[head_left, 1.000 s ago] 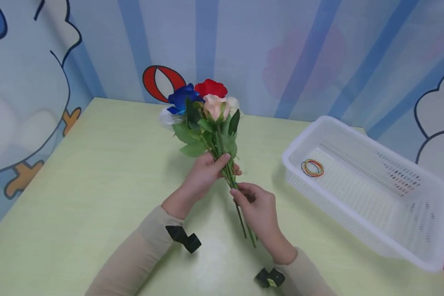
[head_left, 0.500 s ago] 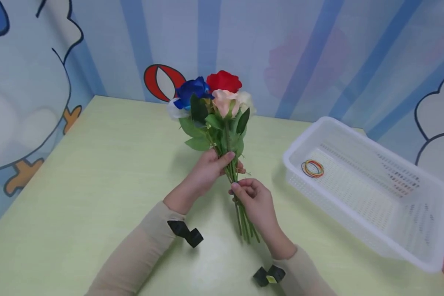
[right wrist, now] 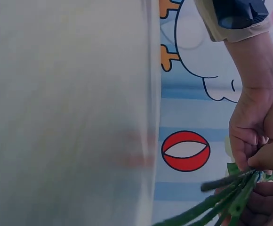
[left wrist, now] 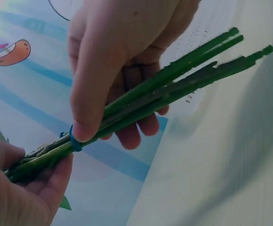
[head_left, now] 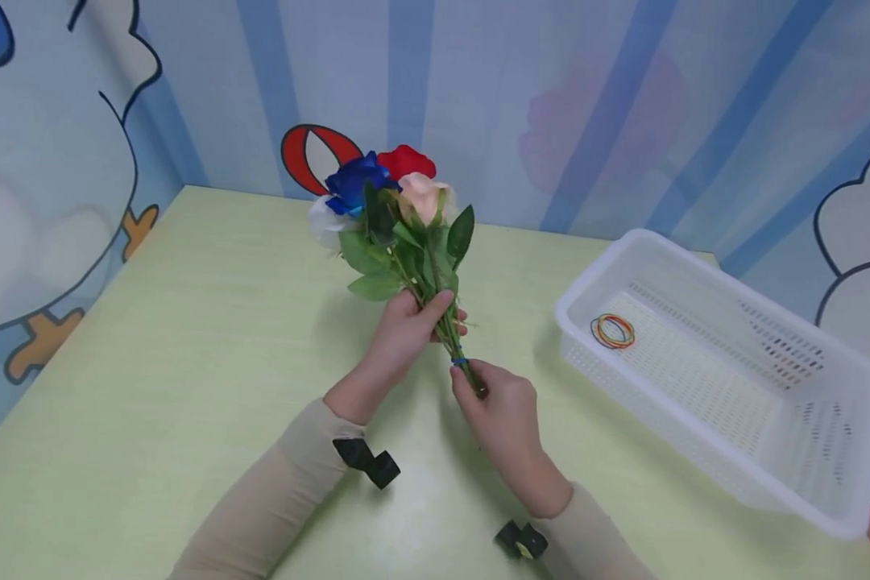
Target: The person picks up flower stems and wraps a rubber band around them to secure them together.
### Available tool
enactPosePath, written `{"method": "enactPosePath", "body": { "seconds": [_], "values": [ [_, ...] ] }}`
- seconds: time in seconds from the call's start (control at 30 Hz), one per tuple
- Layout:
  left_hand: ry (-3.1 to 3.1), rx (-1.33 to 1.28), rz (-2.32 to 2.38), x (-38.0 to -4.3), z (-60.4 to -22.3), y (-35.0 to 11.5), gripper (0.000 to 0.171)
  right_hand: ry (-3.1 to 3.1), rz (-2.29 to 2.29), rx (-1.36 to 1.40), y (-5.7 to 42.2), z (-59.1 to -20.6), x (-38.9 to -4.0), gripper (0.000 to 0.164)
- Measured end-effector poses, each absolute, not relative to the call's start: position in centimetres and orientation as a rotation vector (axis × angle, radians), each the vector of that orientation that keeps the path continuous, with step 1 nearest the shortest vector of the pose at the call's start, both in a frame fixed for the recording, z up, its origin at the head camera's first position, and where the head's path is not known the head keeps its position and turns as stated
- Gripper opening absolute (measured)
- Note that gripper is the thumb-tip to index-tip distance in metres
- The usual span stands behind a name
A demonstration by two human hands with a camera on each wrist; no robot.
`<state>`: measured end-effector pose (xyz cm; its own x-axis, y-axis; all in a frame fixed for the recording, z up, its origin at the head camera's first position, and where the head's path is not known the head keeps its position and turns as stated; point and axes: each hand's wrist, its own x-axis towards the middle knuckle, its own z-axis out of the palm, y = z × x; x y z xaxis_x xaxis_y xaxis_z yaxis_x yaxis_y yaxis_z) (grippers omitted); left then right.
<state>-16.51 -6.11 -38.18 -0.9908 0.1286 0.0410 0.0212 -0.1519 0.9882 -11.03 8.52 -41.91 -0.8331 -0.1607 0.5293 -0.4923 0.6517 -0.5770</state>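
A bouquet of artificial roses [head_left: 420, 197] in blue, red, pale pink and white, with green leaves, is held above the table in the head view. My left hand [head_left: 406, 326] grips its stems under the leaves, thumb on top. Lower down, my right hand [head_left: 503, 411] holds the stems [left wrist: 174, 89], with the thumb pressed along them. A blue rubber band [left wrist: 75, 142] circles the bundle between the hands, right at the right thumb's tip. The cut stem ends stick out past the right hand in the left wrist view.
A white perforated plastic basket [head_left: 703, 471] stands at the right of the pale green table [head_left: 188, 362]. Several coloured rubber bands [head_left: 613, 331] lie inside it. Behind the table rises a blue striped wall [head_left: 478, 97] with cartoon prints.
The bouquet moved right, then back left and tilted, its lower stems now foreshortened in the head view. The right hand shifted its hold, and the blue rubber band has come into sight.
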Motion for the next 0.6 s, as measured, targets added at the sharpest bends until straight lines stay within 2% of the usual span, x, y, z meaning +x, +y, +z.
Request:
{"method": "enactPosePath", "body": {
  "seconds": [0.13,0.4,0.6],
  "values": [
    [2.046,0.11,2.349,-16.3,-38.2,-5.2,0.028,-2.38,0.868,0.568,8.5,-41.9,-11.4,0.014],
    [1.982,0.11,2.324,-16.2,-38.9,-4.5,0.03,-2.38,0.795,0.608,8.3,-41.8,-11.5,0.031],
    [2.0,0.103,2.159,-17.1,-38.7,-4.7,0.03,-2.482,0.884,0.598,8.5,-41.5,-11.7,0.028]
  ]
}}
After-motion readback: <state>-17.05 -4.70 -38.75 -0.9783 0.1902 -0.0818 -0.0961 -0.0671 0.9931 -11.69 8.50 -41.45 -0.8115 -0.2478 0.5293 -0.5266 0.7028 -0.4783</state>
